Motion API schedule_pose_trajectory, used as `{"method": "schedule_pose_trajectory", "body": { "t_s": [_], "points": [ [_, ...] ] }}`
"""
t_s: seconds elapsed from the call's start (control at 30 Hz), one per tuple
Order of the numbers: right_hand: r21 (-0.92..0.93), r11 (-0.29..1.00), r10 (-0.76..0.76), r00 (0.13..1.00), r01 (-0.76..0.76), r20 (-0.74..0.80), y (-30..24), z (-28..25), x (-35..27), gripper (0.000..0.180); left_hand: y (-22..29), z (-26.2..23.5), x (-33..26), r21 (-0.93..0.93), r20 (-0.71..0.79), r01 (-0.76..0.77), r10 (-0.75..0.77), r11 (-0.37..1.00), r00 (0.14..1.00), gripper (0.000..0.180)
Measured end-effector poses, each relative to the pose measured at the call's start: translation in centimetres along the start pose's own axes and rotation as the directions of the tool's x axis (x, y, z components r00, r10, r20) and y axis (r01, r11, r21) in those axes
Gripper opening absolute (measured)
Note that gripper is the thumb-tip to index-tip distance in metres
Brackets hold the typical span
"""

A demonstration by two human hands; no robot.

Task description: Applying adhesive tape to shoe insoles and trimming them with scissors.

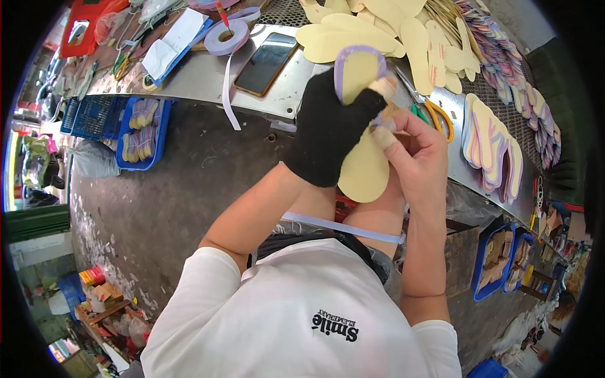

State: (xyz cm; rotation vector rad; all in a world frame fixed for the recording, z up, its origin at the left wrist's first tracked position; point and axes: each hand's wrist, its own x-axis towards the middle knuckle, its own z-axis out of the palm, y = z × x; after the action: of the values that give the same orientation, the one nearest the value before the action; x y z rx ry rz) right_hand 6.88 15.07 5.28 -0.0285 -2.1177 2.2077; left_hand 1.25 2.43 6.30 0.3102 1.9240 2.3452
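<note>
A cream shoe insole (365, 173) is raised over my lap, with lilac binding tape (359, 49) folded round its far end. My left hand (324, 129), in a black glove that leaves the thumb tip bare, is closed around the insole's middle. On the insole's right edge, the thumb and fingers of my right hand (419, 145) pinch together where a bit of lilac shows. What exactly lies between those fingertips is partly hidden. A loose lilac strip (343, 228) stretches across my thighs.
On the metal-edged bench lie a phone (267, 63), a lilac tape roll (225, 38), orange-handled scissors (439, 120) and bare cream insoles (346, 39). Edged insoles (491, 135) are heaped at right. Blue baskets (144, 133) of bundled pieces stand on both sides.
</note>
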Motion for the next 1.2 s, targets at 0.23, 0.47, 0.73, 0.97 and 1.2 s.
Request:
{"method": "schedule_pose_trajectory", "body": {
  "t_s": [0.23,0.47,0.73,0.97,1.2],
  "points": [
    [-0.057,0.998,0.033,0.999,-0.035,-0.043,1.2,0.6,1.7,0.007,-3.0,-2.6,-1.3,-0.37,0.269,0.203,-0.105,0.906,0.957,0.036],
    [0.251,0.955,0.173,0.984,-0.156,-0.046,1.4,-0.5,0.4,0.008,-1.6,-2.8,-1.5,-0.291,0.062,0.111,-0.096,0.95,0.993,0.03],
    [0.166,0.985,0.048,0.999,-0.048,0.003,1.7,0.0,-0.5,0.008,-1.9,-1.9,-1.3,-0.297,-0.07,-0.002,-0.02,0.955,0.997,0.018],
    [-0.018,0.964,0.262,0.946,-0.263,0.191,4.3,-3.6,1.3,0.012,-1.5,-6.5,-1.0,-0.025,0.333,0.639,-0.596,0.769,0.73,0.025],
    [-0.983,0.17,-0.333,0.935,-0.066,-0.121,8.2,-13.3,4.6,0.029,-4.2,-6.2,-2.6,-0.591,0.718,0.758,-0.248,0.277,0.65,0.02]
  ]
}}
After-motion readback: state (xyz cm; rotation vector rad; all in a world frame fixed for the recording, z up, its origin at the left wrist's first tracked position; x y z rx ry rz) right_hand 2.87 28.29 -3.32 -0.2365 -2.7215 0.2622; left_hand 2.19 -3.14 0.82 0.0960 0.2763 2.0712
